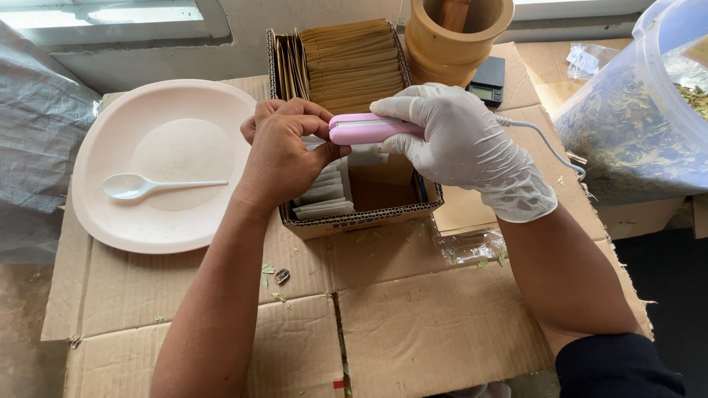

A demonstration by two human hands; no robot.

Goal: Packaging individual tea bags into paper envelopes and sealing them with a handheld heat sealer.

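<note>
Sealer: a slim pink hand-held sealer [366, 128] was held level just above the cardboard box [369, 216], its white cord [542, 140] trailing away to the right of the box.
Right hand: the gloved right hand [461, 144] was wrapped around the sealer's rear half, fingers closed on it, probably so that the jaws could be squeezed.
Left hand: the bare left hand [284, 151] was bunched at the sealer's tip, fingertips pinched together on what seemed to be a small sachet [318, 141]; most of it was hidden, so its edge in the jaws could not be confirmed.
Box: brown paper envelopes [352, 65] were packed upright in its far part, and pale sachets [323, 195] were stacked in its near left corner, within short reach of both hands.
Left of the box: a pale plate [110, 214] carried a white plastic spoon [140, 186].
Behind the box: a wooden mortar [450, 44] and a small scale [487, 81] stood.
Right of the box: a clear tub of dried leaves [634, 125] was tilted.
Bench: flattened cardboard [413, 324] covered it, with leaf crumbs scattered.
</note>
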